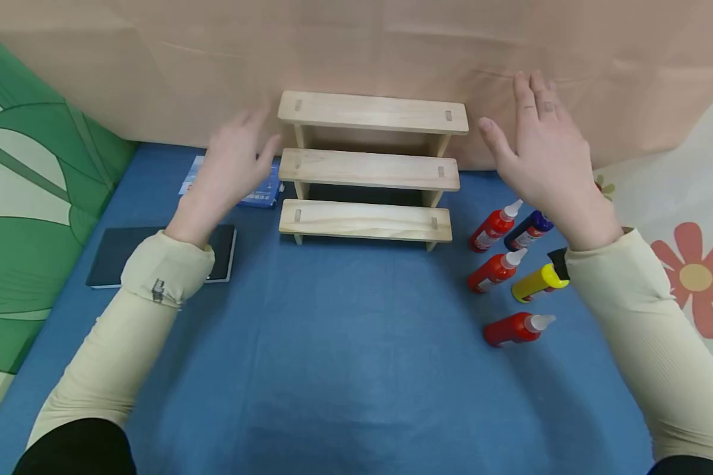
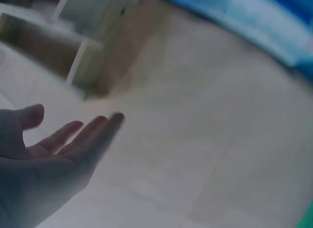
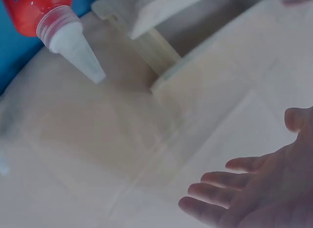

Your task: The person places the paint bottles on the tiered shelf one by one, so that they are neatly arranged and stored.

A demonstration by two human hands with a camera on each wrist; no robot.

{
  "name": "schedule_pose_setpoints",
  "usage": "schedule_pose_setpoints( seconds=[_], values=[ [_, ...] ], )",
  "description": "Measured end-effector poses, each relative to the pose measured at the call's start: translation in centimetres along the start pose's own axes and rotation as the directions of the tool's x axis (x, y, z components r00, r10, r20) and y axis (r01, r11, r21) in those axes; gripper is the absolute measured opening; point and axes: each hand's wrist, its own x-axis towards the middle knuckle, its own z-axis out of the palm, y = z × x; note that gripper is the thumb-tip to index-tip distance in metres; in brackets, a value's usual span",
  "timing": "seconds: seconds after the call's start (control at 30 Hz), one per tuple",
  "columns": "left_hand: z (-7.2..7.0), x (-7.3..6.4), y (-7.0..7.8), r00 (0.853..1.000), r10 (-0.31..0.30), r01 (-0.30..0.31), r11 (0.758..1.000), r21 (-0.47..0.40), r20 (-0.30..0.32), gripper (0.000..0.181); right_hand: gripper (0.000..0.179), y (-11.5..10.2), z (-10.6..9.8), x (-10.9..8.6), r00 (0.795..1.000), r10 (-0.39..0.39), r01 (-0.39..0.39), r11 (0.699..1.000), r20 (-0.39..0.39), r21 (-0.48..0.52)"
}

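A pale wooden three-step stand [image 1: 368, 169] stands at the back middle of the blue cloth. To its left, my left hand [image 1: 228, 161] hovers with fingers extended and thumb apart, blurred in the head view. My right hand [image 1: 543, 148] is raised to the stand's right, fingers straight and thumb spread. Neither hand holds anything. Both wrist views show the open hands apart from the stand [image 2: 83, 66]. Below the right hand are several squeeze bottles: red bottles [image 1: 492, 231] with white nozzles, a dark blue bottle [image 1: 525, 232] and a yellow bottle [image 1: 537, 285], partly by the right sleeve.
A dark flat rectangular object [image 1: 109, 254] lies at the left, partly under the left forearm. Behind the left hand is a blue-and-white printed packet [image 1: 266, 191]. Brown paper [image 1: 380, 39] rises behind the stand. Blue cloth [image 1: 333, 343] covers the table.
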Motion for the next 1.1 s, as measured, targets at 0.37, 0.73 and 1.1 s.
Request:
schedule_pose_setpoints(
  seconds=[0.37,0.73,1.1],
  values=[
    [4.7,-1.5,-2.4,0.977,-0.205,0.162,0.887,-0.431,-0.054,0.040,0.080,0.2,-2.0,-4.1,0.998,0.032,-0.027,0.994,-0.049,0.106],
    [6.6,-2.4,-2.1,0.934,-0.356,0.207,0.625,-0.752,-0.039,0.037,0.074,-0.6,-2.5,-9.6,0.991,0.028,-0.003,0.980,-0.128,0.199],
    [7.0,-2.8,-2.1,0.912,-0.409,0.208,0.536,-0.818,-0.037,0.037,0.054,0.7,-0.3,-16.1,0.957,0.085,0.002,0.955,-0.278,0.297]
  ],
)
